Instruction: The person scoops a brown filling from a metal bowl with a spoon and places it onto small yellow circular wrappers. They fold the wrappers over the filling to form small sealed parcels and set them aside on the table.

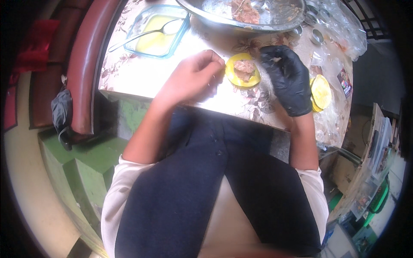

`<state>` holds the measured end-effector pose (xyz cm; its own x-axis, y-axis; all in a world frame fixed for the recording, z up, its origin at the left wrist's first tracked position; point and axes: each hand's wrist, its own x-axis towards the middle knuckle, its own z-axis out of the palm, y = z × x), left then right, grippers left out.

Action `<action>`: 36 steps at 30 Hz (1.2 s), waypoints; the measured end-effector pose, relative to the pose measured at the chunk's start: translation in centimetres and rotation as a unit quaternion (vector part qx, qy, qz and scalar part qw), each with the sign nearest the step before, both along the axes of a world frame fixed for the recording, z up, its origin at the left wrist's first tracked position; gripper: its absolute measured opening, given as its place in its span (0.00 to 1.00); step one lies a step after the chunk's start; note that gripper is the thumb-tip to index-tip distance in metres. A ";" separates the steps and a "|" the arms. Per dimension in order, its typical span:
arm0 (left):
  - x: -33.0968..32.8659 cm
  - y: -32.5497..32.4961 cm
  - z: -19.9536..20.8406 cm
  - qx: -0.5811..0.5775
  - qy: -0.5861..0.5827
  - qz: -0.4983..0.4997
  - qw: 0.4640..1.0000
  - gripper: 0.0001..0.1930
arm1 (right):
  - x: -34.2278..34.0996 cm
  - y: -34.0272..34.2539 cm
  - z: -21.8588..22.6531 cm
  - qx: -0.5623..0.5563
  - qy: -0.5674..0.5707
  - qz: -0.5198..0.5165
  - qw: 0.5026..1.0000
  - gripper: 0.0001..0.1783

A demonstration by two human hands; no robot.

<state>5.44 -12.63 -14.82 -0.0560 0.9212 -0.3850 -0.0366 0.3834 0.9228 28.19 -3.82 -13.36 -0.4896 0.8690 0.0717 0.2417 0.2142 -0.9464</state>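
Observation:
On the patterned tabletop lies a thin round yellow wrapper [232,77] with a lump of pinkish minced meat [245,70] on its middle. My bare left hand [195,75] is closed at the wrapper's left edge, its thumb and forefinger tips right beside it; whether they pinch the edge is hard to tell. Just right of the wrapper is my right hand [287,79], in a black glove, its fingers curled together. A small pale bit shows among those fingers, too small to name. Beyond the right wrist, more yellow round wrappers [320,92] lie in a small pile.
At the back stands a large metal bowl [258,29] with more minced meat inside. A glass dish [142,50] of yellow liquid with a spoon [148,33] is at the back left. Small metal cups [317,37] and clear plastic bags [344,32] occupy the right side.

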 end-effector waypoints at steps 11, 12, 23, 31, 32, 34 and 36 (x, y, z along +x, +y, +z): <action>0.2 0.3 0.0 0.006 0.104 -0.050 0.993 0.17 | 1.5 -0.7 -0.2 0.066 -0.177 0.065 0.980 0.38; 0.4 0.4 -0.1 0.014 0.112 -0.044 0.993 0.17 | 1.4 -0.9 -0.4 0.093 -0.167 0.068 0.979 0.41; 0.9 0.5 -0.5 0.111 0.132 -0.025 0.985 0.17 | 0.6 -0.9 -1.1 0.032 -0.119 0.039 0.992 0.41; 1.0 0.3 -0.4 0.064 0.000 -0.001 0.998 0.15 | 0.5 -0.6 -1.7 -0.065 0.057 0.044 0.995 0.34; 1.0 0.3 -0.4 0.072 -0.029 0.001 0.997 0.14 | 0.6 -0.6 -1.6 -0.069 0.071 0.048 0.994 0.34; 0.8 0.3 -0.6 0.089 -0.086 0.003 0.992 0.14 | 0.8 -0.7 -1.6 -0.068 0.114 0.069 0.989 0.34; 0.8 0.2 -0.8 0.116 -0.067 0.009 0.991 0.13 | 0.8 -0.6 -1.4 -0.059 0.084 0.065 0.993 0.34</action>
